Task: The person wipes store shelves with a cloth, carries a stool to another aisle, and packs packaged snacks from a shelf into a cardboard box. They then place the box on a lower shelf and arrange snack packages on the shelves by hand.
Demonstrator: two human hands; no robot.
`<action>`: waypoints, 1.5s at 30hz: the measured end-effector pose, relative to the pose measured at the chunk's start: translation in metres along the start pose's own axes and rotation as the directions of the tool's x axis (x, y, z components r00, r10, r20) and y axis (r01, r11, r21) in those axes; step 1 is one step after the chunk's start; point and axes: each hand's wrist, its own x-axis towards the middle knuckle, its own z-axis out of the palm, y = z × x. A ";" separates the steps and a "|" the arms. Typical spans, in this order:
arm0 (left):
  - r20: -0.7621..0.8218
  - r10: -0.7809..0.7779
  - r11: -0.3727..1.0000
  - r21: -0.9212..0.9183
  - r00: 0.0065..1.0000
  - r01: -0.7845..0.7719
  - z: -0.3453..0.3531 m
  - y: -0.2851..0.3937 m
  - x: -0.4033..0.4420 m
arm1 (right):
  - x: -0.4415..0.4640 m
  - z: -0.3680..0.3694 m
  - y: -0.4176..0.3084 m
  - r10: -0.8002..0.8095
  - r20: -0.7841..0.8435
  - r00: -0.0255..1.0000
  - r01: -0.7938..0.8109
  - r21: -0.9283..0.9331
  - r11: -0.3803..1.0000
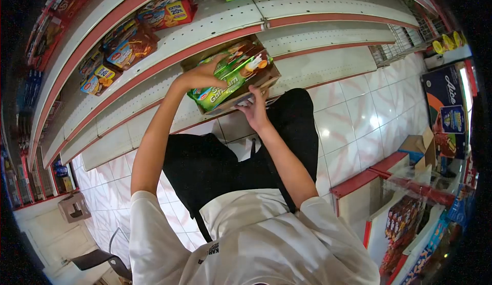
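Head view: left fingers [217, 83] grip green packet [236, 80]; right fingers [254, 91], partly hidden, clasp carton [228, 104].

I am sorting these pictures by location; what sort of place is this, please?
Probably a small grocery shop: long shelves, snack packs on them, and a cardboard box holding green packets.

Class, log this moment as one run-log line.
left hand: on green packets | right hand: holding box by near wall | box: open-topped, packets inside
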 end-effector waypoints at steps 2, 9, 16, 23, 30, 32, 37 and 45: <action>0.090 -0.082 0.994 -0.058 0.993 0.088 0.001 -0.014 0.005 | 0.002 -0.001 0.002 0.013 0.035 0.999 -0.013 0.006 1.000; 0.146 -0.093 0.994 0.071 0.985 0.084 0.009 -0.026 0.025 | 0.016 -0.015 0.012 0.027 0.067 0.997 -0.029 0.031 0.999; -0.044 -0.005 0.910 0.413 0.999 0.023 0.035 -0.021 0.025 | -0.005 0.004 -0.008 0.002 0.063 0.998 -0.004 0.038 0.999; -0.036 0.067 0.946 0.319 0.997 -0.052 0.040 -0.020 0.016 | 0.000 0.001 -0.003 -0.003 0.075 0.997 0.000 0.039 0.999; -0.166 0.149 0.948 0.303 0.975 -0.093 0.049 -0.042 0.021 | 0.000 0.003 -0.002 0.004 0.028 1.000 -0.004 0.002 1.000; -0.211 0.176 0.945 0.311 0.961 -0.104 0.049 -0.050 0.022 | -0.001 0.002 -0.002 -0.008 0.029 1.000 0.008 0.008 1.000; -0.382 0.150 0.979 0.184 0.912 -0.084 0.023 -0.024 0.010 | 0.001 0.002 -0.001 -0.005 0.019 1.000 0.005 -0.004 1.000; -0.509 0.068 0.847 0.484 0.858 0.220 0.011 -0.053 0.040 | 0.002 0.004 -0.001 -0.010 0.019 1.000 0.010 -0.009 1.000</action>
